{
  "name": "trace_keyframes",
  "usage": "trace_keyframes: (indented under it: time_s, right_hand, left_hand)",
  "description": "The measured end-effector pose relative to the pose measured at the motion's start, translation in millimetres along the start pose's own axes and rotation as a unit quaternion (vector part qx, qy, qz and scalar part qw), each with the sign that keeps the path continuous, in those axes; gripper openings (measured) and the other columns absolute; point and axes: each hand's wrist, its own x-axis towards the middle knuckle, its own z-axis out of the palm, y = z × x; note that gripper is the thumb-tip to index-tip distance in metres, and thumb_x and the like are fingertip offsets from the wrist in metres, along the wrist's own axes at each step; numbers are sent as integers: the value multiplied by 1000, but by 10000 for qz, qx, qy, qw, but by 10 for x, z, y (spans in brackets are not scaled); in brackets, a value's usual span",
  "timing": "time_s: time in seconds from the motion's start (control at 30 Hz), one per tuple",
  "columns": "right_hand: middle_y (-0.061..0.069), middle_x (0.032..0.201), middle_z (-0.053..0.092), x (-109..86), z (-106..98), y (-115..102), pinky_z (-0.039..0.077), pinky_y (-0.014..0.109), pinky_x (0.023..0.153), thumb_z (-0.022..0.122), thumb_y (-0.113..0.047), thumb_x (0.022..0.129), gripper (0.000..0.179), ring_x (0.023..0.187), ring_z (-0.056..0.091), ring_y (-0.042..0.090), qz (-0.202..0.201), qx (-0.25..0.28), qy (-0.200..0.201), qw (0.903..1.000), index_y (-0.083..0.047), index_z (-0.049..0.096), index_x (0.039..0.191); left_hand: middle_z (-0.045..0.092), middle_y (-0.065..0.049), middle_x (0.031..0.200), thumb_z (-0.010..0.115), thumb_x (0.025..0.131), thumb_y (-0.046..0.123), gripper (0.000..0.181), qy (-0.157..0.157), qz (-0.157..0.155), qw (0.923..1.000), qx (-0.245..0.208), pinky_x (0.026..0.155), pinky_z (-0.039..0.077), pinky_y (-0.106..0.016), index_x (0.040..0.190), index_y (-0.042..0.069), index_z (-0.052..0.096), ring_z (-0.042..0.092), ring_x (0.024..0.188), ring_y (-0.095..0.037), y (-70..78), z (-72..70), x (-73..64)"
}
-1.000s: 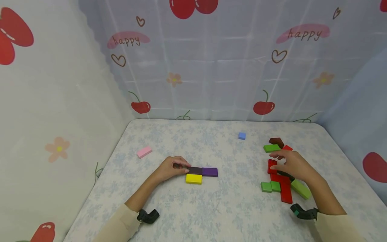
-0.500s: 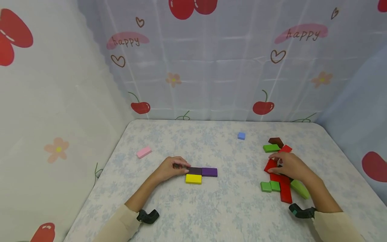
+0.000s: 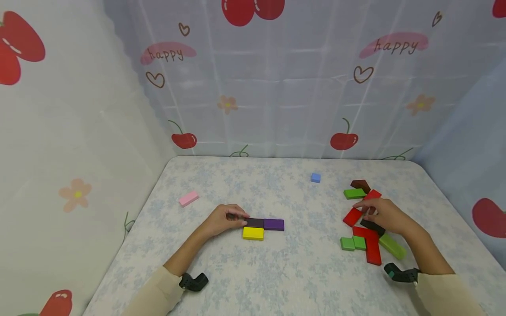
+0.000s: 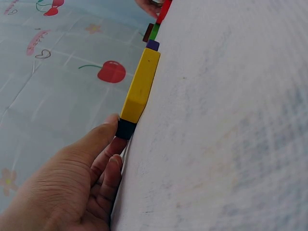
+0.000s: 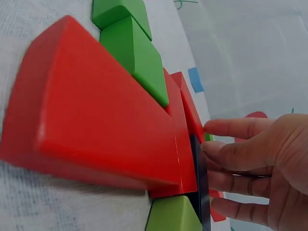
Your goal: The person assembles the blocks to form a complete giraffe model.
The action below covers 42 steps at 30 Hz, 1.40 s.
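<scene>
My left hand (image 3: 225, 220) pinches the left end of a black block (image 3: 254, 223) between thumb and fingers; in the left wrist view the thumb lies against its dark end (image 4: 126, 129). A purple block (image 3: 274, 224) adjoins it on the right, and a yellow block (image 3: 253, 234) lies along its near side. On the right, my right hand (image 3: 389, 216) hovers at a pile, its fingers loosely bent beside a second black block (image 3: 372, 226). A tilted red block (image 3: 352, 217) lies just left of its fingertips. Nothing is held between those fingers in the right wrist view.
Two red blocks form an angle, the near one (image 3: 373, 251) pointing toward me. Around them lie small green blocks (image 3: 348, 244) and a light green block (image 3: 392, 246). Farther back are a green block (image 3: 354, 193) and a brown block (image 3: 360, 184). A pink block (image 3: 189, 199) and blue block (image 3: 316, 177) lie apart.
The red block by my right hand has turned and shifted left, away from the black block. My right fingers have moved off it. The left hand has stayed in place.
</scene>
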Motion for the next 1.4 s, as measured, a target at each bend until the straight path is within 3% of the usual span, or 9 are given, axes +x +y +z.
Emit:
trace_keyframes:
  time_s: [0.17, 0.4, 0.7, 0.9, 1.07, 1.23, 1.4]
  right_hand:
    - [4, 91, 68, 18, 7, -12, 53, 24, 62, 75, 5, 86, 40, 80, 59, 18, 3, 108, -96, 9999, 5, 68, 125]
    - [0, 87, 68, 108, 82, -33, 52, 26, 64, 84, -11, 82, 40, 77, 57, 16, 182, -191, -95, 9996, 1, 73, 119]
    - [-5, 78, 62, 166, 148, -81, 46, 26, 57, 87, -18, 81, 37, 70, 52, 14, 156, -305, 19, 9994, 0, 76, 112]
    - [-5, 80, 62, 153, 173, -297, 47, 25, 56, 87, -21, 81, 40, 73, 52, 14, 99, -235, 280, 9993, -1, 76, 113]
    - [-7, 82, 64, 145, 220, -537, 49, 25, 59, 88, -19, 81, 36, 75, 54, 14, -204, -208, 526, 9982, -3, 76, 110]
    - [-7, 86, 64, 144, 287, -751, 50, 24, 62, 87, -23, 81, 38, 78, 56, 15, -236, -320, 384, 9985, -6, 75, 113]
    - [-8, 88, 63, 137, 363, -963, 48, 24, 63, 86, -21, 82, 33, 78, 56, 14, -584, -370, 171, 9975, -8, 75, 110]
  left_hand:
    - [73, -10, 105, 78, 89, 5, 22, 0, 32, 10000, -18, 65, 45, -24, 111, 3, 78, 56, 75, -14, -6, -5, 6]
    - [73, -8, 104, 78, 89, 4, 21, -1, 57, 10000, -25, 65, 46, -23, 111, 5, 79, 58, 77, -21, -5, -2, 14]
    - [73, -9, 104, 77, 90, 5, 21, -9, 73, 10000, 6, 65, 46, -24, 110, 4, 79, 57, 75, -17, -3, -2, 19]
    - [73, -10, 104, 77, 89, 3, 21, -7, 108, 9999, -60, 65, 46, -24, 110, 3, 79, 58, 76, -19, -20, -3, 13]
    - [73, -11, 104, 78, 89, 3, 21, 15, 59, 9999, -95, 65, 46, -23, 110, 3, 79, 58, 76, -18, -44, 1, 13]
    - [73, -9, 105, 78, 89, 3, 22, 31, 12, 10000, -87, 65, 45, -23, 111, 3, 78, 58, 78, -18, -58, 9, 10]
    - [73, -10, 105, 78, 89, 4, 23, 15, 19, 10000, -63, 66, 45, -23, 112, 3, 78, 58, 78, -21, -44, 3, 7]
